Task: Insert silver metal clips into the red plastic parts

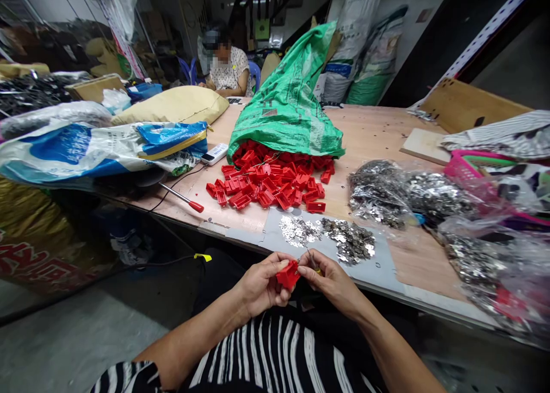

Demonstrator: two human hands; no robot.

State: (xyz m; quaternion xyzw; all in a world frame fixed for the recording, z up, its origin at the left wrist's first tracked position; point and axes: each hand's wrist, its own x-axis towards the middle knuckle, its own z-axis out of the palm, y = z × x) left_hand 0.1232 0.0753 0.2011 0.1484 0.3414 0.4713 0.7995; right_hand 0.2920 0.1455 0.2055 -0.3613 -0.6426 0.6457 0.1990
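Note:
My left hand (260, 284) pinches a small red plastic piece (287, 275) just below the table's front edge, above my lap. Touching the same piece from the right, my right hand (329, 279) has its fingers closed, with a thin tool or metal part poking up between them. Two small heaps of shiny metal parts (330, 235) lie on a grey mat (378, 267) right in front of my hands. Farther back, a pile of red plastic pieces (270, 184) spills out of a green woven sack (287, 106).
Clear bags of metal parts (395, 192) and a pink basket (472, 175) crowd the right side. Blue-white sacks (86, 146), a red-handled screwdriver (183, 198) and a white remote (215, 153) lie left. Another person (227, 66) sits at the far end. Bare concrete floor (77, 341) lies lower left.

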